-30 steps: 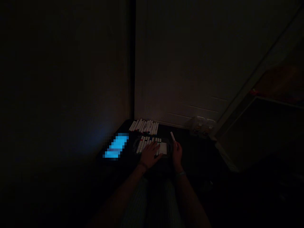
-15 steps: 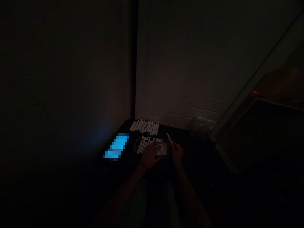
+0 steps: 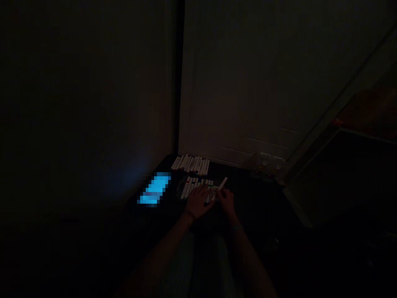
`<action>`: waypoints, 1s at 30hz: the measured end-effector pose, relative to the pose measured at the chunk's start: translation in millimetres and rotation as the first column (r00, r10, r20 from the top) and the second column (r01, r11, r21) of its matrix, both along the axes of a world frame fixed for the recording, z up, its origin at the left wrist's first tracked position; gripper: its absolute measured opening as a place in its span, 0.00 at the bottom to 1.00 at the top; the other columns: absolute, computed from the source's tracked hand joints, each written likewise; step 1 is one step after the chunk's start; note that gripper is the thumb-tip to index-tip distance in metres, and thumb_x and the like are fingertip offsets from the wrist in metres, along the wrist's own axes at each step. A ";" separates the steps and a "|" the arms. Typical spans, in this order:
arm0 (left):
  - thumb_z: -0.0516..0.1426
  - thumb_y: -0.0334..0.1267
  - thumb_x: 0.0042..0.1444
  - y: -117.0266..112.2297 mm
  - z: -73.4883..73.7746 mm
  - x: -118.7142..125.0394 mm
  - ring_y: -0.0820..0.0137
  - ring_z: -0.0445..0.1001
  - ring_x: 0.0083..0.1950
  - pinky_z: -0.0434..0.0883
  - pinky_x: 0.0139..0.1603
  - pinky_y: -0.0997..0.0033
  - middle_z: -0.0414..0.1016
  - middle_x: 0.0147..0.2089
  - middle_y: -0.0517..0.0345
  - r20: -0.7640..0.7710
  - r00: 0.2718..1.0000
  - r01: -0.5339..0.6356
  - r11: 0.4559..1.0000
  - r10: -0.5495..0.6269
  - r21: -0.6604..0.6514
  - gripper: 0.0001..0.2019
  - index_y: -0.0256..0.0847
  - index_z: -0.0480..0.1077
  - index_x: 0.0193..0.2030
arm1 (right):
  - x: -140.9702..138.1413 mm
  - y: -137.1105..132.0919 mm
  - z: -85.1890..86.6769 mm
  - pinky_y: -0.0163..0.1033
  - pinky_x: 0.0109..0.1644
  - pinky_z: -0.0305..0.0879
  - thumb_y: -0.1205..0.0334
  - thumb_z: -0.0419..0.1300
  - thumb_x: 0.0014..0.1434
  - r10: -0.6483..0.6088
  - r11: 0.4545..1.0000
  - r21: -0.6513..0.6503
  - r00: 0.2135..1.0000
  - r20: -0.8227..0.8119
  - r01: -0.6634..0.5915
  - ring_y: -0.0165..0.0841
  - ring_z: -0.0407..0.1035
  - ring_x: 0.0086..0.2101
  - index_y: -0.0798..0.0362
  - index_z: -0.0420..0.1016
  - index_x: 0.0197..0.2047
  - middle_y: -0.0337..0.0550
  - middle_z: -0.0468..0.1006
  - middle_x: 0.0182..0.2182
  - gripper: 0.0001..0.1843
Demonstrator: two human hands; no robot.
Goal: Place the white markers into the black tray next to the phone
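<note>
The scene is very dark. My left hand [image 3: 198,199] lies with fingers spread over a row of white markers [image 3: 186,188] with coloured bands, set side by side in a clear case [image 3: 179,191]. Pinched in my right hand [image 3: 227,200] is a single white marker [image 3: 222,184], tilted up and to the right at the right end of that row. The part of it near my fingertips is hard to make out. Behind the case, another group of white markers [image 3: 190,164] lies side by side by the wall.
A glowing blue, pixelated screen [image 3: 154,189] lies left of the markers. Two clear plastic packages [image 3: 266,166] stand at the back right of the dark table [image 3: 251,198]. Pale walls [image 3: 235,82] rise behind and to the left.
My right hand has moved left with the marker, up to the case's right end beside my left hand. The marker now leans right instead of left. My left hand stays over the row.
</note>
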State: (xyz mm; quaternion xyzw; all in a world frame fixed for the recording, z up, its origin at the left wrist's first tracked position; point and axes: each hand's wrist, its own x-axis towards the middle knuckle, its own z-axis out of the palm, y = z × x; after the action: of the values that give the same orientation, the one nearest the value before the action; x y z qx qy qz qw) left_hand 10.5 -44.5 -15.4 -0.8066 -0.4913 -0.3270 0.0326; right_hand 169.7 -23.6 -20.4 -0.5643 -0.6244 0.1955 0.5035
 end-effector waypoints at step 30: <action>0.51 0.52 0.52 -0.2 -0.2 -0.3 0.60 0.55 0.61 0.54 0.59 0.54 0.61 0.59 0.56 -0.008 1.000 0.001 1.000 -0.001 0.004 0.24 0.48 0.62 0.55 | -3.6 -6.0 13.2 0.37 0.38 0.62 0.52 0.55 0.50 0.017 1.000 0.001 0.999 -0.048 -0.017 0.34 0.69 0.33 0.50 0.71 0.39 0.39 0.77 0.31 0.15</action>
State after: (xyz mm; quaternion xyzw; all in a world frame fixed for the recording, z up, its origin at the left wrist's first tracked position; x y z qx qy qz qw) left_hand 10.2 -44.7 -15.6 -0.8079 -0.4903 -0.3250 0.0360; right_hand 166.2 -29.5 -7.2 -0.5540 -0.6171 0.2131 0.5165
